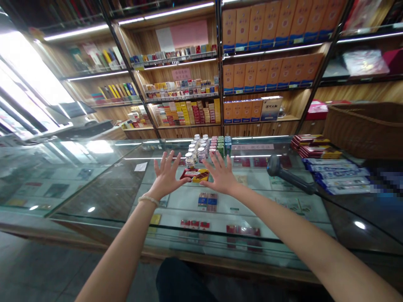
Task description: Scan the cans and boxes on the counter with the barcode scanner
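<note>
Both my arms reach out over a glass counter (103,188). My left hand (166,176) is open with fingers spread, a bead bracelet on its wrist. My right hand (221,173) is open too, fingers spread. Between the two hands lie small red and yellow packs (195,174) on the glass; neither hand holds them. Just beyond the fingertips stands a cluster of small bottles (201,149) with white, pink, green and blue caps.
A dark barcode scanner (288,175) lies on the counter to the right, beside stacked cartons (336,174). A woven basket (365,128) stands at far right. Wooden shelves (189,105) full of boxes line the back wall. More packs show under the glass.
</note>
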`<state>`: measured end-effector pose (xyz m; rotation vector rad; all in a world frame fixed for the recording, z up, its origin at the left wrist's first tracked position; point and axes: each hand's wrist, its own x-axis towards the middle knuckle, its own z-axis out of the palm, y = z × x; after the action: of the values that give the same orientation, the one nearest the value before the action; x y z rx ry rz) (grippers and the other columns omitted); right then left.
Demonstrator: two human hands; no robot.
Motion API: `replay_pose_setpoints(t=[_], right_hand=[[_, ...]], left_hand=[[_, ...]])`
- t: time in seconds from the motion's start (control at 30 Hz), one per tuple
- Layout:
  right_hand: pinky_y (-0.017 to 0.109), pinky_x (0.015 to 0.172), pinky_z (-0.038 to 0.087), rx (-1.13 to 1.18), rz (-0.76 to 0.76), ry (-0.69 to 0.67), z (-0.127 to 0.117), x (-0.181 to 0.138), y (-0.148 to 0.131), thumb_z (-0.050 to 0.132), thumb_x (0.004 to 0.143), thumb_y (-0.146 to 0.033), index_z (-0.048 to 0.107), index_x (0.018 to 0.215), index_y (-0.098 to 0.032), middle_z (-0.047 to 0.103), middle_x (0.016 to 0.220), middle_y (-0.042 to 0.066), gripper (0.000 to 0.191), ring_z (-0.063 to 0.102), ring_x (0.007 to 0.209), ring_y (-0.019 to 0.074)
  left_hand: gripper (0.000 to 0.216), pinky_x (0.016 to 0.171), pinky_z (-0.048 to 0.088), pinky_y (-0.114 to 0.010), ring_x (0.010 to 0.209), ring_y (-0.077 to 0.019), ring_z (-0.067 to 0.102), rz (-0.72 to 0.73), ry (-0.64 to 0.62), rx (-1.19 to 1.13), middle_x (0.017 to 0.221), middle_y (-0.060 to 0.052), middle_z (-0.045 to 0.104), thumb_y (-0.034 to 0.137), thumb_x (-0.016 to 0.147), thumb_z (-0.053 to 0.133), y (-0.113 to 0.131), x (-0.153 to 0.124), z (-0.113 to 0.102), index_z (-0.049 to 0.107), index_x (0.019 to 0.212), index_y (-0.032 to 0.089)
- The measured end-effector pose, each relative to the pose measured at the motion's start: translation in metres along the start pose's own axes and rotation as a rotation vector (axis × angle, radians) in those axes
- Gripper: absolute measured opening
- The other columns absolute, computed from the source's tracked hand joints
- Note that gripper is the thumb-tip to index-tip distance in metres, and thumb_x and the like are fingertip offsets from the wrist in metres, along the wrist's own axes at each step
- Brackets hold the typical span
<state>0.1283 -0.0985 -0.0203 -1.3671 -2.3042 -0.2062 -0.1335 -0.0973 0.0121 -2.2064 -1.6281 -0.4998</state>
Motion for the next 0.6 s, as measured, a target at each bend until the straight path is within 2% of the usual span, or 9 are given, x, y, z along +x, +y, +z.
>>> replay_pose_setpoints(t=[0.13, 0.27, 0.43, 0.6], right_hand=[[0.068, 0.124, -0.002, -0.04, -0.013, 0.042, -0.026, -0.008, 0.017, 0.039, 0.097, -0.076, 0.028, 0.166, -0.029, 0.015, 0.176, 0.013, 0.084, 0.004, 0.161, 0.0365], [0.07, 0.123, 0.0, -0.104, 0.002, 0.109, -0.05, -0.028, 0.047, 0.037, 0.097, -0.077, 0.031, 0.164, -0.033, 0.018, 0.175, 0.012, 0.081, 0.007, 0.161, 0.0375], [0.069, 0.122, 0.003, -0.194, 0.04, 0.143, -0.065, -0.057, 0.082, 0.04, 0.097, -0.075, 0.038, 0.161, -0.032, 0.023, 0.174, 0.014, 0.077, 0.01, 0.16, 0.0391], [0.068, 0.122, 0.008, -0.269, 0.091, 0.14, -0.081, -0.082, 0.115, 0.04, 0.098, -0.074, 0.041, 0.16, -0.031, 0.026, 0.173, 0.014, 0.076, 0.016, 0.159, 0.039]], left_hand=[[0.099, 0.128, -0.009, -0.057, 0.162, -0.0386, 0.006, 0.036, 0.014, -0.01, 0.174, -0.015, 0.021, 0.072, 0.087, 0.061, 0.019, 0.002, -0.012, 0.027, 0.166, 0.023], [0.089, 0.129, -0.007, -0.059, 0.162, -0.0392, 0.008, 0.119, 0.058, -0.038, 0.174, -0.01, 0.023, 0.068, 0.088, 0.061, 0.04, 0.01, -0.019, 0.032, 0.164, 0.03], [0.084, 0.128, -0.002, -0.063, 0.161, -0.0406, 0.012, 0.228, 0.114, -0.098, 0.173, -0.011, 0.026, 0.063, 0.09, 0.062, 0.073, 0.025, -0.018, 0.035, 0.163, 0.031], [0.081, 0.128, 0.001, -0.065, 0.161, -0.0399, 0.011, 0.273, 0.123, -0.141, 0.172, -0.013, 0.026, 0.063, 0.092, 0.061, 0.113, 0.04, -0.014, 0.037, 0.161, 0.028]])
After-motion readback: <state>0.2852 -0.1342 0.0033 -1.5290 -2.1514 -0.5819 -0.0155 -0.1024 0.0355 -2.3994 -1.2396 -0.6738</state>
